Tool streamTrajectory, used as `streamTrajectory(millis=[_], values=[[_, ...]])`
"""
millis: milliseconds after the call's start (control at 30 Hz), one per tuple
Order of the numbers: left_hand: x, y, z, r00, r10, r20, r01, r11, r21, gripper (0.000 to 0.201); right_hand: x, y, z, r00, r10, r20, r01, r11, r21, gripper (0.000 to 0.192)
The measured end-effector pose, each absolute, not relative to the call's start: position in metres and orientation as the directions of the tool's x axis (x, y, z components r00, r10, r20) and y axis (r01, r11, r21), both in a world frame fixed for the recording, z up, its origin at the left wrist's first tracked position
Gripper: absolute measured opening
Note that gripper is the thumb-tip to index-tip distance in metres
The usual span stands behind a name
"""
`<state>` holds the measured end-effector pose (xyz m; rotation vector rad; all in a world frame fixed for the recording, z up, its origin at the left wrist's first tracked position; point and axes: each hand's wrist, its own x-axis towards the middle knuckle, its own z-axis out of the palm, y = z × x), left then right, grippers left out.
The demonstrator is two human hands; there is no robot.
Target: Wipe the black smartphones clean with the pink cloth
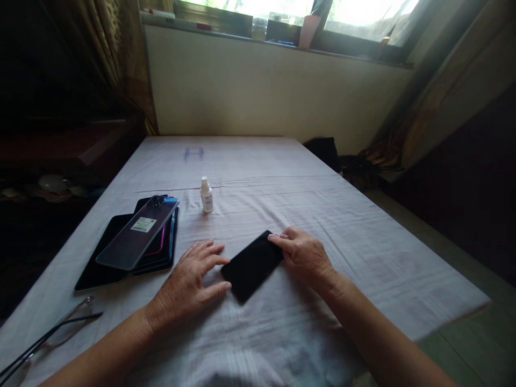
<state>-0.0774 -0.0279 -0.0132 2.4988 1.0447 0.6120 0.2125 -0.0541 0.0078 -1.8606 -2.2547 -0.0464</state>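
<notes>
A smartphone [255, 269] with a dark screen lies face up on the white tablecloth, angled between my hands. My left hand [198, 271] is open, its fingers spread, and its fingertips touch or nearly touch the phone's left end. At the opposite end, my right hand [303, 252] is closed on a small pink cloth [278, 236], pressed to the screen's upper right corner. Most of the cloth is hidden under the fingers. Beyond the phone a small white bottle [207, 196] with a label stands upright.
To the left, a phone with a white sticker [137, 234] lies tilted across a pile of dark phones and a tablet [94, 255]. Eyeglasses [50, 336] rest near the front left. The tablecloth [258, 161] reaches a wall under a window, where several items line the sill.
</notes>
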Motion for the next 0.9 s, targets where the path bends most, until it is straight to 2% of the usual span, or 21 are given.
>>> streamTrajectory(millis=[133,300,567,767,833,900], values=[[-0.074,-0.034,-0.013,0.64,0.73,0.242,0.596,-0.669,0.443,0.039,0.231,-0.077,0.003,-0.289,0.922,0.256,0.934,0.33,-0.134,0.043],[-0.066,-0.044,-0.018,0.613,0.741,0.274,0.636,-0.668,0.387,0.053,0.236,-0.086,0.003,-0.325,0.896,0.304,0.919,0.375,-0.123,0.039],[-0.061,-0.05,-0.021,0.601,0.737,0.31,0.657,-0.676,0.334,0.056,0.219,-0.065,0.002,-0.331,0.883,0.334,0.913,0.389,-0.124,0.035],[-0.06,-0.053,-0.021,0.6,0.732,0.322,0.66,-0.681,0.317,0.06,0.219,-0.09,-0.001,-0.433,0.819,0.375,0.834,0.523,-0.178,0.032],[-0.058,-0.053,-0.021,0.597,0.742,0.304,0.673,-0.67,0.313,0.059,0.224,-0.089,0.0,-0.399,0.842,0.364,0.862,0.48,-0.163,0.032],[-0.058,-0.053,-0.02,0.595,0.752,0.284,0.688,-0.659,0.304,0.058,0.232,-0.083,0.002,-0.303,0.889,0.344,0.921,0.365,-0.134,0.034]])
